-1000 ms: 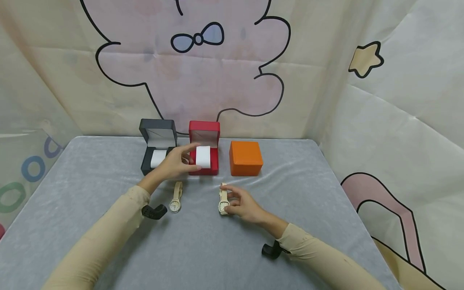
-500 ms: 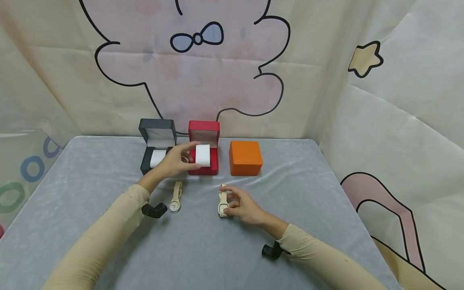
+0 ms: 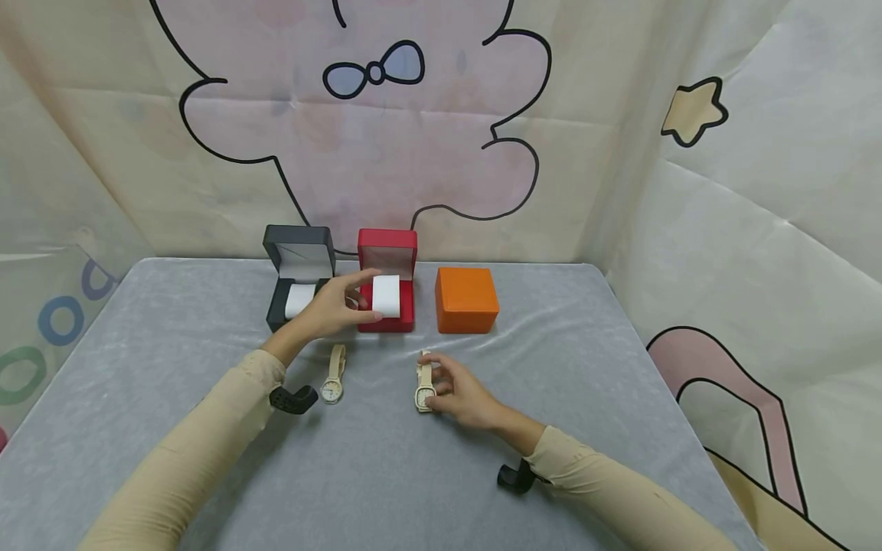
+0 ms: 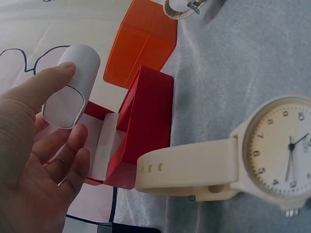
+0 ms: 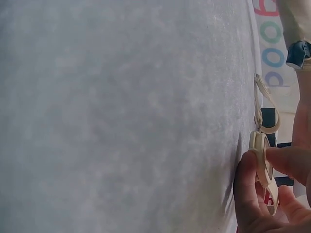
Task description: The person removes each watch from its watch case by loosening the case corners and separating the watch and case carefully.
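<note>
My left hand holds a white watch cushion between thumb and fingers, lifted above the open red watch box. In the left wrist view the cushion's rounded end faces the camera, and the box's inside looks pale. My right hand pinches a cream wristwatch by its case and strap, low over the cloth. The right wrist view has the thumb on its dial side and fingers behind. A second cream wristwatch lies below my left wrist, its dial large in the left wrist view.
Left of the red box stands an open dark grey watch box with a white cushion inside. An orange box, closed, stands to the right. Grey cloth covers the table, and a printed curtain hangs behind it.
The watch in my right hand has shifted very slightly toward me. My left hand and the cushion have hardly moved.
</note>
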`<state>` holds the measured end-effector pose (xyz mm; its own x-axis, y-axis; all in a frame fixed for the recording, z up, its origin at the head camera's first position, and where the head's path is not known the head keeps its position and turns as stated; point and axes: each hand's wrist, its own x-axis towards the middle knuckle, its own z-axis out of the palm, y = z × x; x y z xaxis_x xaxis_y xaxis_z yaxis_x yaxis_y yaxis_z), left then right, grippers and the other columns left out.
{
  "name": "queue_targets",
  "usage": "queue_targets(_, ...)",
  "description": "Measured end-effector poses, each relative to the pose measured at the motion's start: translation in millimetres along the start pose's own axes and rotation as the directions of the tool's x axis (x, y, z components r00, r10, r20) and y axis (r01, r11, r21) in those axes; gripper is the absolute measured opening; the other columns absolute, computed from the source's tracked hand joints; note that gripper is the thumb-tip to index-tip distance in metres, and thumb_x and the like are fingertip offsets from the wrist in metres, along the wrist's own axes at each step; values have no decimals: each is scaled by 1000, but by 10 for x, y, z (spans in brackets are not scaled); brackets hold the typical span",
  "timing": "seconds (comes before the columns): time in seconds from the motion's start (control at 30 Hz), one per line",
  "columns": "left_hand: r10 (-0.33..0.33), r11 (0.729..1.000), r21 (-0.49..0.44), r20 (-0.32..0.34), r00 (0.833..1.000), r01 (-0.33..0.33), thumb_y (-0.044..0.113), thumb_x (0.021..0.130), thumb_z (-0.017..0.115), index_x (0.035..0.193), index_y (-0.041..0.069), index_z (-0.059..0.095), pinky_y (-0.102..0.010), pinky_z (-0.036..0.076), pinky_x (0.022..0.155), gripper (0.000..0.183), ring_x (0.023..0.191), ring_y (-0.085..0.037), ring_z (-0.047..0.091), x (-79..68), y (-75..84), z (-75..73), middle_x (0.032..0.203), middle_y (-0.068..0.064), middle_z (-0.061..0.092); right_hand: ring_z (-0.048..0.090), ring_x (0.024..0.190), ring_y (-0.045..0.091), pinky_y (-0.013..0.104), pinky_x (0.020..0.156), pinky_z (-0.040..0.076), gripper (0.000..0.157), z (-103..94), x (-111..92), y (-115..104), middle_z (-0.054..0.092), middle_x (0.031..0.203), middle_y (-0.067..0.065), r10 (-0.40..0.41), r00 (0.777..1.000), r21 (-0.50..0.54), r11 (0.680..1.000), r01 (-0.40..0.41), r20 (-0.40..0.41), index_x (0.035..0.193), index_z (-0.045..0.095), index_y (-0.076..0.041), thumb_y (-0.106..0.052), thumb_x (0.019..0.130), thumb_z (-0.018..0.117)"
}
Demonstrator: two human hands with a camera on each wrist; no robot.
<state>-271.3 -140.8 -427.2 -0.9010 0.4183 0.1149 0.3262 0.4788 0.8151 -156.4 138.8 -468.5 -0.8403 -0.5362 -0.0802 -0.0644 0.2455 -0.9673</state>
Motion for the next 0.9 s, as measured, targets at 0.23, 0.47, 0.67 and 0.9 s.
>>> queue_targets(0.23, 7, 1000, -3, 5, 1000, -7, 21, 83, 84, 151, 14, 48, -45, 55, 89, 77, 95, -31, 65, -1, 3, 2, 121, -15, 63, 63, 87, 22, 18, 71, 55, 62, 35, 33, 11, 58, 113, 28, -20, 999, -125, 992, 14, -47, 137, 49, 4, 18, 79, 67)
queue_targets(0.47, 2, 1000, 5, 4, 1000, -2, 21, 83, 84, 151, 14, 47, -46, 55, 90, 78, 96, -32, 65, 2, -3, -5, 122, -15, 63, 58, 89, 20, 18, 70, 50, 59, 37, 35, -6, 61, 111, 22, -20, 998, -247, 969, 5, -60, 135, 53, -2, 13, 81, 70)
queue_targets(0.67, 2, 1000, 7, -6, 1000, -2, 19, 82, 84, 151, 14, 48, -40, 55, 86, 77, 92, -26, 64, 5, 1, 3, 122, -15, 63, 56, 85, 15, 17, 68, 48, 58, 31, 35, -11, 64, 111, 18, -31, 998, -308, 951, 11, -62, 137, 53, -2, 10, 83, 71)
queue_targets(0.9, 10, 1000, -13, -3, 1000, -10, 18, 83, 84, 151, 12, 48, -44, 55, 87, 78, 91, -28, 64, 3, -11, 16, 117, -15, 63, 55, 81, 13, 18, 69, 46, 58, 15, 36, -7, 65, 108, 14, -41, 998, -391, 920, 18, -50, 140, 55, -2, 4, 85, 74)
